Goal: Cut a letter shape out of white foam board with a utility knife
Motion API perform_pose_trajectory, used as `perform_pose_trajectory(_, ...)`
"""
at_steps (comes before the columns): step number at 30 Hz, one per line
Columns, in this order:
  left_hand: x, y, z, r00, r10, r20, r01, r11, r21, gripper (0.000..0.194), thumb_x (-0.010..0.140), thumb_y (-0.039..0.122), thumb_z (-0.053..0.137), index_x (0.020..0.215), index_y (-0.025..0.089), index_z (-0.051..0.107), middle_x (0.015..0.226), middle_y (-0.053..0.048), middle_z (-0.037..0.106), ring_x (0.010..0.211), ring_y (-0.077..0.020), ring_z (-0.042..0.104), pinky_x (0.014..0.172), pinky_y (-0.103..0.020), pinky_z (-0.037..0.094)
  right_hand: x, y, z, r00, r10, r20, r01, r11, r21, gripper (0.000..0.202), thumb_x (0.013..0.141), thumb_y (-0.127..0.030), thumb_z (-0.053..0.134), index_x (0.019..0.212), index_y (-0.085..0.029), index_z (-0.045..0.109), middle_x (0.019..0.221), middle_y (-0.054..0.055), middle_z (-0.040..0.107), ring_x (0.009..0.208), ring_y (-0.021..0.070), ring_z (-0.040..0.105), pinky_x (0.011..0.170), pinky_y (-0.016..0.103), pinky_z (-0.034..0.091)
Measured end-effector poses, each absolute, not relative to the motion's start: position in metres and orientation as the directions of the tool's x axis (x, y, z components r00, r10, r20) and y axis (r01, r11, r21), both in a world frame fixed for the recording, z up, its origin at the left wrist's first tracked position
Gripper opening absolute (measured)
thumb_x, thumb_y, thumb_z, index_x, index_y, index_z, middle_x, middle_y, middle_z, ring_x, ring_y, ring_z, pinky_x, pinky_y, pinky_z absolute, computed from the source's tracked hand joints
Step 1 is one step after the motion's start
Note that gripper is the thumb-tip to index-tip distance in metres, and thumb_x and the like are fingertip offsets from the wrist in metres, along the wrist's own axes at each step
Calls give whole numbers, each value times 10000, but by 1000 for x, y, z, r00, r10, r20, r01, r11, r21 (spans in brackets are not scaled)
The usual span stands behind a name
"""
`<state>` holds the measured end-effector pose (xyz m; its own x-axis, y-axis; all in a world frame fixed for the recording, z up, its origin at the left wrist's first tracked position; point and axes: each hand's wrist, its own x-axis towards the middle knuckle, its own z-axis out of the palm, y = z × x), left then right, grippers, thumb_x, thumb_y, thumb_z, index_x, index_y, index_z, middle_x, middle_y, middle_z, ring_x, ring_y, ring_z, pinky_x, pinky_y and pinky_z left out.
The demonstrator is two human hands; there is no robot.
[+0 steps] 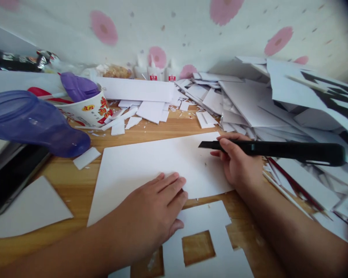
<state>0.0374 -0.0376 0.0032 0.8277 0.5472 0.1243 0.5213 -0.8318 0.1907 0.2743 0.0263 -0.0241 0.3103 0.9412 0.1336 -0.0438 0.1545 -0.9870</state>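
Left hand point(156, 208) flat and open here, palm down, fingers nearly together on the near side of the white sheet point(133, 162); its thumb hangs over the edge by the cut-out point(200, 216), and whether it touches that piece I can't tell. Right hand point(240, 162), well apart from the left, is closed round the black knife point(292, 151), thumb on the handle, blade pointing left above the sheet's far right part. (Blade on paper or just over it? Can't tell from this angle.)

Good form for this hold, I'd judge: press the sheet evenly with the left, fingers well out of the blade's line, handle low and firm in the right, light strokes rather than one hard shove.

Right up close, then, lies the cut-out, a square window through it and notches at its right side. Just beyond comes the sheet, flat on the wood table point(72, 177), between both hands. Over to the left, a phone-like black thing point(17, 177) sits beneath a see-through blue one point(26, 119), with a printed cup point(88, 112) behind. Off to the right, what a heap point(249, 104) of white offcuts! Farthest back, small white bottles point(153, 73) line up against the flowered wall point(133, 31).
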Motion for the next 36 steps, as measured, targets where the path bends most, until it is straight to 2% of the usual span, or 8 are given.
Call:
perform_pose_trajectory(3,36,-37,3,840,530,116,509,-844,168,379,914,372,537,1217,151,592,1345,-134,567,1253,-298,517,1062,-472,410,277,30,-23,416,905,91,-112,150,-982,66,765,-289,695,760,-247,645,527,-54,475,418,98,404,558,351,592)
perform_pose_trajectory(6,35,-36,3,847,518,119,500,-853,152,384,924,369,520,1230,147,588,1347,-138,566,1254,-298,518,1064,-478,413,279,30,-21,426,901,82,-107,140,-984,60,774,-278,675,762,-247,625,485,-72,422,402,97,386,550,351,594)
perform_pose_trajectory(16,37,-34,6,858,499,125,482,-864,144,345,932,352,503,1216,180,597,1336,-132,574,1247,-302,524,1036,-487,441,279,29,-31,301,934,195,34,194,-980,142,748,-324,727,830,-255,635,779,2,597,600,139,596,553,318,595)
perform_pose_trajectory(20,36,-35,5,857,503,114,485,-861,152,341,925,351,515,1208,181,601,1334,-135,575,1254,-301,517,1045,-489,430,274,21,-28,152,953,263,190,233,-954,130,770,-325,717,843,-266,626,758,-4,609,611,159,612,569,335,573)
perform_pose_trajectory(26,37,-36,5,842,534,74,513,-835,197,364,914,374,531,1217,184,594,1348,-139,561,1267,-292,505,1068,-483,406,257,10,-14,-22,936,350,398,330,-856,83,799,-235,668,815,-266,593,752,-6,631,670,177,620,639,345,538)
perform_pose_trajectory(36,39,-38,2,825,558,88,529,-818,225,352,895,370,567,1196,188,591,1349,-129,551,1282,-274,484,1096,-464,366,257,10,-14,-65,926,372,524,349,-777,57,820,-285,648,840,-263,599,789,6,646,722,188,610,660,339,506)
